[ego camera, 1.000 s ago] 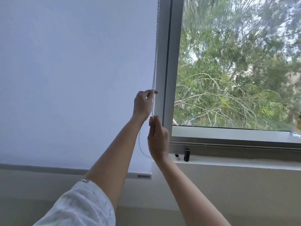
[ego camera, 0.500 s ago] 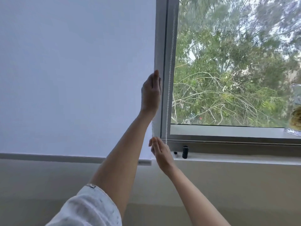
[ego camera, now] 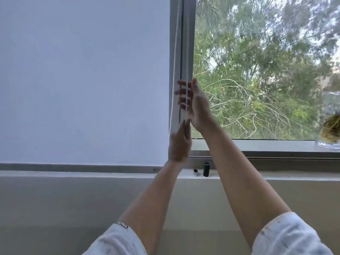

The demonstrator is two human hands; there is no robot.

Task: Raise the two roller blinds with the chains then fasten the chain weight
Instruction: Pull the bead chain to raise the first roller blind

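A white roller blind (ego camera: 82, 80) covers the left window pane, and its grey bottom bar (ego camera: 73, 166) hangs just above the sill. The bead chain (ego camera: 174, 52) drops in two strands beside the window frame. My left hand (ego camera: 179, 146) is the lower one, with its fingers pressed together on the chain near the blind's bottom right corner. My right hand (ego camera: 195, 105) is higher up against the frame, blurred, with its fingers spread around the right strand. The right pane (ego camera: 266, 70) is uncovered and shows trees.
A small black cylinder (ego camera: 206, 169) and a tiny white and black piece (ego camera: 196, 172) stand on the sill (ego camera: 276, 176) below my hands. A glass vase (ego camera: 331, 126) sits on the window ledge at the far right. Below the sill is a plain wall.
My left hand has come down along the chain while my right hand has gone up above it. The blind's bottom bar has risen from below the sill to just above it.
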